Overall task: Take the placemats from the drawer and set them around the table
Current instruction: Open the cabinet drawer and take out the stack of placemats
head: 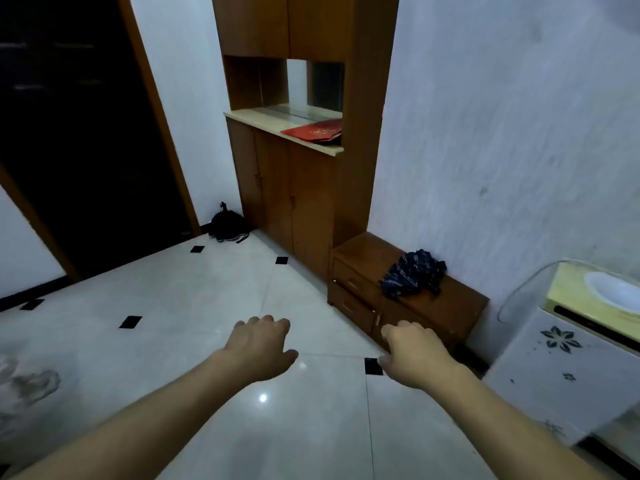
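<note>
Ahead, low brown wooden drawer unit (367,299) against white wall, both drawers closed; placemats not visible. Folded dark striped umbrella (412,273) lies on top. Left hand (259,348) and right hand (414,355) outstretched over pale tiled floor (173,296), fingers loosely spread, holding nothing.

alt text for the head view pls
Two empty hands, left hand and right hand, reach over a tiled floor toward a low wooden drawer unit, drawers shut, with a folded dark umbrella on top.
</note>
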Action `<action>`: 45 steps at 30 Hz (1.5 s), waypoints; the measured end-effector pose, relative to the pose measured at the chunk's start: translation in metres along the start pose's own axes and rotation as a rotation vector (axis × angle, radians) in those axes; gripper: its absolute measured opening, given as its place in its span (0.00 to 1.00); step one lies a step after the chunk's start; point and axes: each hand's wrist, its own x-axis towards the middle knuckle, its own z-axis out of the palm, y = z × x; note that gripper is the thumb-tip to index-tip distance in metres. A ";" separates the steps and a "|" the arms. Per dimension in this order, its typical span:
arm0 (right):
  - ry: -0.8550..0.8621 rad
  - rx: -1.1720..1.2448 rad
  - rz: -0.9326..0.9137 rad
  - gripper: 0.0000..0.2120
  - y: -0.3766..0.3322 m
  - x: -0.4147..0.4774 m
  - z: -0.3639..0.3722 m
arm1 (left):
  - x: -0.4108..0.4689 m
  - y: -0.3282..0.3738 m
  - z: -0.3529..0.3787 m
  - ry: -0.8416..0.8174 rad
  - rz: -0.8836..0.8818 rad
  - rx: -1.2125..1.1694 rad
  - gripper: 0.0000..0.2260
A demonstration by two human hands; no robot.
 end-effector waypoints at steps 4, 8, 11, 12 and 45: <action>-0.003 0.037 0.050 0.17 -0.007 0.089 -0.010 | 0.094 -0.035 -0.013 0.008 0.059 0.044 0.23; 0.010 0.082 0.110 0.16 -0.001 0.158 -0.025 | 0.181 -0.049 -0.031 0.004 0.144 0.081 0.23; 0.011 0.128 0.152 0.14 0.013 0.200 -0.032 | 0.240 -0.049 -0.044 0.017 0.202 0.078 0.22; 0.013 0.139 0.167 0.14 0.020 0.213 -0.034 | 0.260 -0.046 -0.048 0.019 0.225 0.076 0.22; 0.009 0.560 0.620 0.11 0.165 0.672 0.097 | 0.830 -0.015 0.048 -0.206 0.715 0.123 0.19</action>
